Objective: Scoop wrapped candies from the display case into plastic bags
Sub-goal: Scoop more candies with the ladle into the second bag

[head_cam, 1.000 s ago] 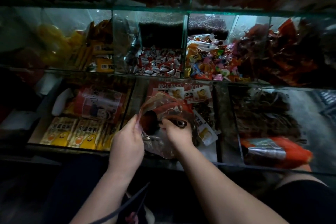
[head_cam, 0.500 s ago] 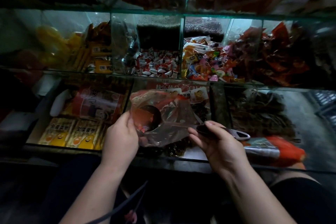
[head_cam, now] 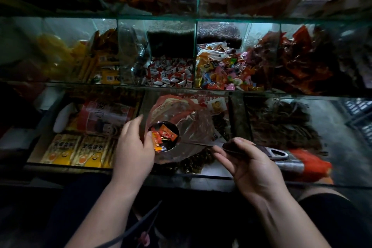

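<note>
Up close, the left hand [head_cam: 133, 151] pinches the crinkled rim of a clear, thin plastic bag [head_cam: 181, 127], thumb on the near side and fingers [head_cam: 131, 125] curled behind, keeping its mouth open. Inside the bag sits the round dark bowl of a long-handled metal scoop [head_cam: 164, 137], holding a few glossy orange and red wrapped candies [head_cam: 161, 137]. The scoop's flat, slim handle runs rightward through the film into the right hand [head_cam: 253, 165], whose fingers [head_cam: 241, 143] are closed loosely over it; the slotted handle end pokes out past the knuckles. Behind stands the glass display case [head_cam: 197, 19] with greenish-edged panes dividing it into bins: small red-and-white wrapped candies [head_cam: 171, 75] in the middle, mixed bright crinkly sweets [head_cam: 225, 72] beside them, flat yellow packets [head_cam: 76, 151] lower left.
</note>
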